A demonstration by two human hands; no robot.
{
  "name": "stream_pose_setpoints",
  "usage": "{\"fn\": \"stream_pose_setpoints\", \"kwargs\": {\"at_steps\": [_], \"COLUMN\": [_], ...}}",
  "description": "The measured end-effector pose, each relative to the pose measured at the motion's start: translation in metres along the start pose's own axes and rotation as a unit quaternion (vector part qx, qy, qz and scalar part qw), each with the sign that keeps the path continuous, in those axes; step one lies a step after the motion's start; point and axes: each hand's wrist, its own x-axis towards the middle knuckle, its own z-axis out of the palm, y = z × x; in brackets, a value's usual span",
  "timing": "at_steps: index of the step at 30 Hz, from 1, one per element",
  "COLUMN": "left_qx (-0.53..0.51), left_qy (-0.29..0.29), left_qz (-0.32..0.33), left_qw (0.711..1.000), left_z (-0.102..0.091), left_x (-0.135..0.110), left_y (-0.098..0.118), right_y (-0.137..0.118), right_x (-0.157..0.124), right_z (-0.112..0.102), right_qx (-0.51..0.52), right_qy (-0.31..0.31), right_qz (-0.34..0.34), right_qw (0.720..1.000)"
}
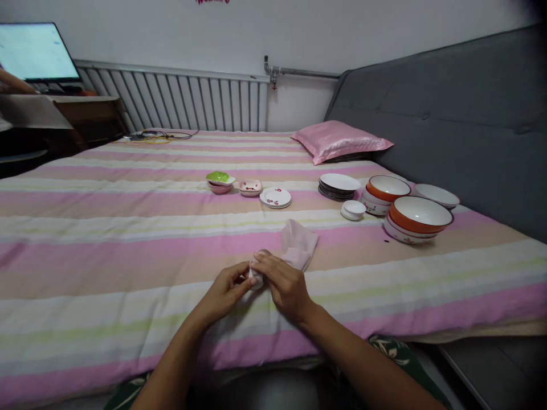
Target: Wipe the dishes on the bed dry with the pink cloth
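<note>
My left hand (224, 293) and my right hand (284, 285) meet over the striped bedspread (128, 250) near its front edge. Together they pinch a small white object (255, 278), partly wrapped in a pale pink cloth (299, 245) that trails away to the upper right. I cannot make out what the white object is. The fingers of both hands are closed around it.
Further back lie a green dish on a pink one (220, 181), a small pink dish (250, 187) and a patterned saucer (276, 197). To the right stand stacked plates (339, 186), small white saucers (353, 210), orange bowls (419, 219) and a pink pillow (337, 139).
</note>
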Motion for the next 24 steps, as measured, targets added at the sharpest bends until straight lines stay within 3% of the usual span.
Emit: {"fn": "stream_pose_setpoints", "kwargs": {"at_steps": [6,9,17,24], "left_qx": [-0.017,-0.026,-0.097,-0.085], "left_qy": [-0.016,-0.024,-0.029,0.015], "left_qz": [-0.023,-0.025,-0.010,-0.012], "left_qw": [0.999,0.999,0.995,0.996], "left_z": [-0.001,0.000,0.002,-0.001], "left_x": [-0.001,-0.001,0.000,0.001], "left_y": [0.004,0.003,-0.004,-0.006], "right_y": [0.014,0.017,0.017,0.010], "right_x": [-0.005,-0.006,-0.006,-0.005], "right_z": [0.005,0.007,0.007,0.003], "right_qx": [0.007,0.001,0.020,-0.003], "right_qy": [-0.030,-0.045,-0.019,-0.003], "right_qz": [0.173,0.212,0.222,0.124], "right_qw": [0.984,0.976,0.975,0.992]}}
